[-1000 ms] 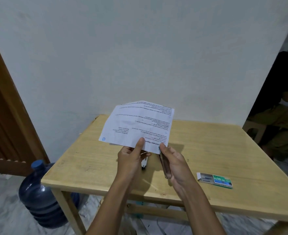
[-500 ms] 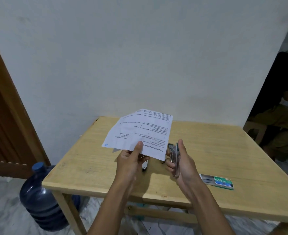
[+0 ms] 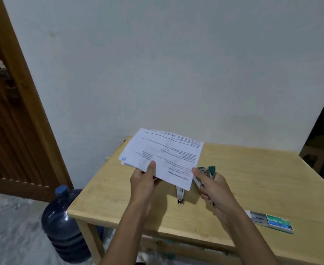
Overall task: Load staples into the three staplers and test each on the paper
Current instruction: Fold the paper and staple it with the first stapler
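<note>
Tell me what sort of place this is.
Probably a room in a home rather than an office: a plain wooden table stands against a bare white wall, with a large blue water jug on the floor and a wooden door on the left.

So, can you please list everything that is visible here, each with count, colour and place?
wall: one, white, at the back
table: one, light wood, against the wall
door: one, brown wood, far left
water bottle: one, dark blue, on the floor left of the table
paper: one sheet or thin bundle, white with print, held up above the table
green-ended stapler: one as far as visible, silver and green, held up just right of the paper
silver stapler: one, silver, lying on the table, partly under the paper
staple box: one, green, blue and grey, on the table's near right part
left hand: one, pinches the paper's near edge
right hand: one, grips the green-ended stapler
</note>
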Action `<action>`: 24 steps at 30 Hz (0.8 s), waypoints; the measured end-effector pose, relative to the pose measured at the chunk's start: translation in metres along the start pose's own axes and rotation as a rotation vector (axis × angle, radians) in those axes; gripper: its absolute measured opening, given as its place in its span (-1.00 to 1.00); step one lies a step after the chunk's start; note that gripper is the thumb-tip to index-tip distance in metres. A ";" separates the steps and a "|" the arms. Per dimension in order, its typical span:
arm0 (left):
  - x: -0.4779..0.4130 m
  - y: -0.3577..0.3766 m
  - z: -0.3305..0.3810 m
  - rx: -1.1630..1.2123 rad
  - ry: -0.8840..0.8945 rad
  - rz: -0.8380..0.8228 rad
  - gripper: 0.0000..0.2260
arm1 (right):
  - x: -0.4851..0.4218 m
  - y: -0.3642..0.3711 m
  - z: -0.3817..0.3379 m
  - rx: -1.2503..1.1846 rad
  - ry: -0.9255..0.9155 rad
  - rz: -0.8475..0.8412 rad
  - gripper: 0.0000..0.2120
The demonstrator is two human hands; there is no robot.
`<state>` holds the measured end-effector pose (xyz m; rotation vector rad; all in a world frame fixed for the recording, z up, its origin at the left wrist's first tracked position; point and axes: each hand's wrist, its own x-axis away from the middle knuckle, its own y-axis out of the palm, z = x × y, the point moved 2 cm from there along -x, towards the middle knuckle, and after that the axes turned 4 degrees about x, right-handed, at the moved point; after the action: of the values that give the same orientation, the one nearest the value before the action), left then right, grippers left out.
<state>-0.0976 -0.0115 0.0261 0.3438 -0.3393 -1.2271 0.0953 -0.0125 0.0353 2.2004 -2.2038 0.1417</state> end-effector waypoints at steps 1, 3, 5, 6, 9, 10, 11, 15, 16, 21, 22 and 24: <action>-0.010 -0.004 0.003 -0.040 0.007 0.012 -0.81 | -0.003 0.000 0.000 0.001 0.007 0.022 -0.76; -0.030 -0.009 0.012 -0.140 0.002 -0.019 -0.76 | -0.006 -0.002 0.001 -0.001 0.022 0.048 -0.77; -0.048 -0.011 0.019 -0.254 -0.013 -0.102 -0.72 | -0.009 -0.004 0.003 0.015 0.035 0.057 -0.76; -0.055 -0.011 0.022 -0.305 -0.017 -0.138 -0.73 | -0.010 -0.006 0.002 0.037 0.040 0.064 -0.75; -0.088 -0.019 0.034 -0.472 -0.006 -0.042 -0.83 | -0.015 -0.009 -0.002 0.084 0.035 0.077 -0.76; -0.103 -0.024 0.038 -0.549 0.014 0.007 -0.85 | -0.018 -0.010 -0.005 0.092 0.028 0.078 -0.76; -0.117 -0.028 0.042 -0.628 0.035 0.048 -0.80 | -0.021 -0.011 -0.007 0.099 0.019 0.075 -0.75; -0.150 -0.035 0.044 -1.350 0.201 0.252 -0.48 | -0.029 -0.019 -0.013 0.117 -0.010 0.065 -0.74; -0.150 -0.030 0.040 -1.486 0.281 0.228 -0.46 | -0.031 -0.021 -0.013 0.121 -0.017 0.065 -0.76; -0.131 -0.016 -0.021 -1.646 0.103 -0.086 -0.47 | -0.040 -0.023 -0.007 0.088 -0.006 0.103 -0.81; -0.130 -0.018 -0.029 -1.649 0.097 -0.096 -0.48 | -0.041 -0.022 -0.005 0.084 0.005 0.106 -0.81; -0.131 -0.021 -0.034 -1.638 0.122 -0.100 -0.54 | -0.039 -0.021 -0.002 0.072 0.028 0.095 -0.83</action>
<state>-0.1399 0.1097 -0.0223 -0.9819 0.8191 -1.2083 0.1164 0.0269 0.0346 2.1144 -2.3248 0.2566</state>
